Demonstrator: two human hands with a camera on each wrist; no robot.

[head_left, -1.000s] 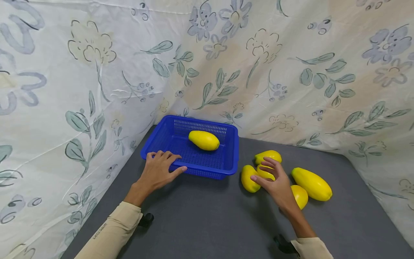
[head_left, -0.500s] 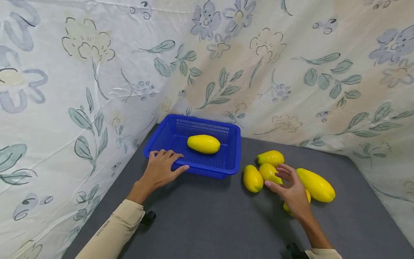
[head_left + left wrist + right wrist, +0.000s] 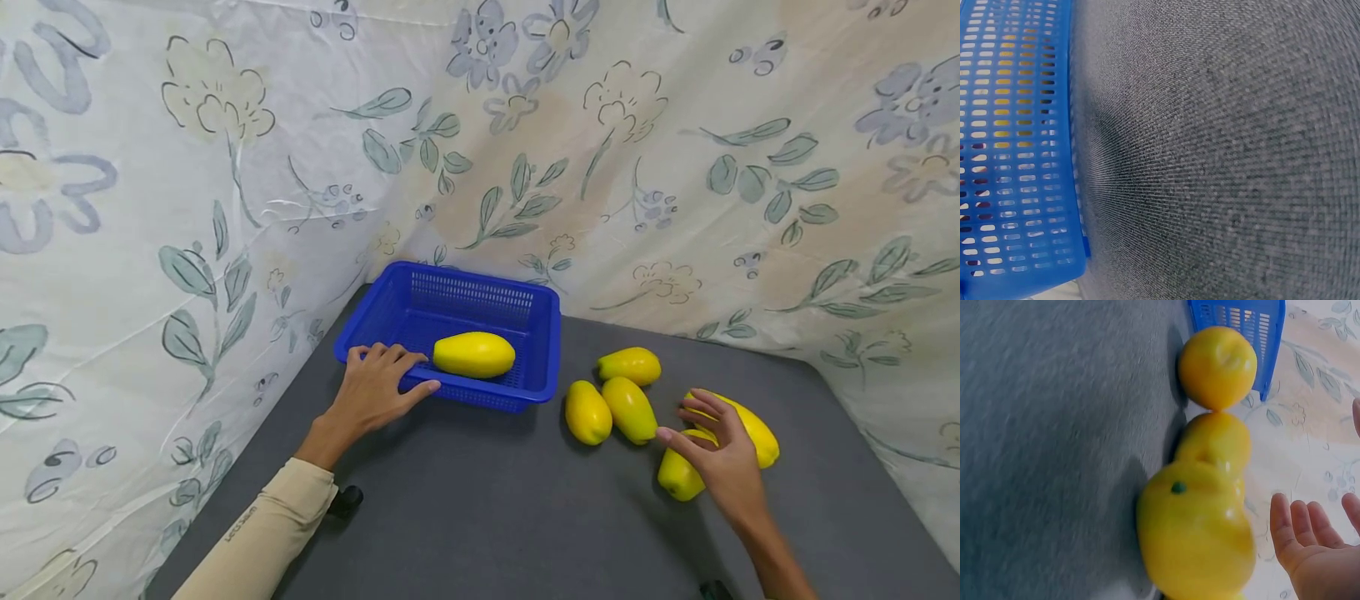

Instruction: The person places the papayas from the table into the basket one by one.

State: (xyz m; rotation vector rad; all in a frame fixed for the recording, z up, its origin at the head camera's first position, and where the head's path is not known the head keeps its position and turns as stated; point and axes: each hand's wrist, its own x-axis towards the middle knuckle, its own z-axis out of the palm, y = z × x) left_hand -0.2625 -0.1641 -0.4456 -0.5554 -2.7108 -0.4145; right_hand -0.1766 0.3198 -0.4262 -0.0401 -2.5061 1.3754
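In the head view, my left hand (image 3: 377, 386) grips the near rim of a blue plastic basket (image 3: 544, 367), its fingers hooked over the edge and the thumb along the outside. One yellow papaya (image 3: 474, 355) lies inside, close to the near wall. My right hand (image 3: 723, 454) hovers with spread, slightly bent fingers and nothing in them. It overlaps a large papaya (image 3: 761, 433) and a smaller papaya (image 3: 678, 475), partly hiding both. The right wrist view shows that hand (image 3: 1322, 562) beside a near papaya (image 3: 1194, 528) with a green stem spot.
Three more papayas lie grouped right of the basket: a left one (image 3: 588, 413), a middle one (image 3: 630, 410) and a back one (image 3: 630, 366). Floral cloth (image 3: 495, 183) walls the dark grey table (image 3: 480, 508) at the back and both sides.
My right hand has moved right, from over the grouped papayas to the two at the far right. Inside the basket, the papaya has rolled toward the near wall. My left hand stays on the rim.
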